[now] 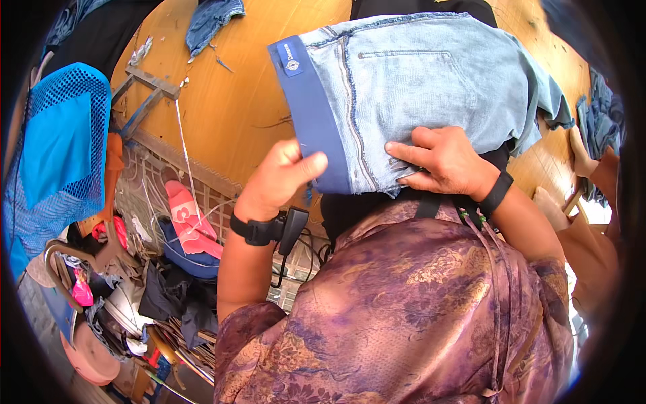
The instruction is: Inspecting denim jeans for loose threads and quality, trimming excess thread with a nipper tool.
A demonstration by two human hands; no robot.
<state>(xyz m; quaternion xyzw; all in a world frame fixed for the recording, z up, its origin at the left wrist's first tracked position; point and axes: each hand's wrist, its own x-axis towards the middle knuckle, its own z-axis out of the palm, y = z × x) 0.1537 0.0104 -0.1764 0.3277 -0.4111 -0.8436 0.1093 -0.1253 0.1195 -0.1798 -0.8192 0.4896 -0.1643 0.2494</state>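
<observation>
Light-blue denim jeans [419, 86], with rough seam edges showing, lie across my lap and over the wooden table. A dark-blue waistband [323, 116] with a sewn label [291, 58] runs down their left end. My left hand [287, 174] pinches the lower part of this waistband, thumb on top and fingers hidden beneath. My right hand [436, 159] rests on the near edge of the denim, right of the waistband seam, index finger extended; whether it grips a fold there I cannot tell.
On the wooden table [242, 96] lie a denim piece [209, 25] and a metal frame [151, 91]. A blue mesh basket [65, 136] stands at left, above piled cloth and a pink slipper [189, 217]. At right are another person's arm [585, 156] and more denim [600, 121].
</observation>
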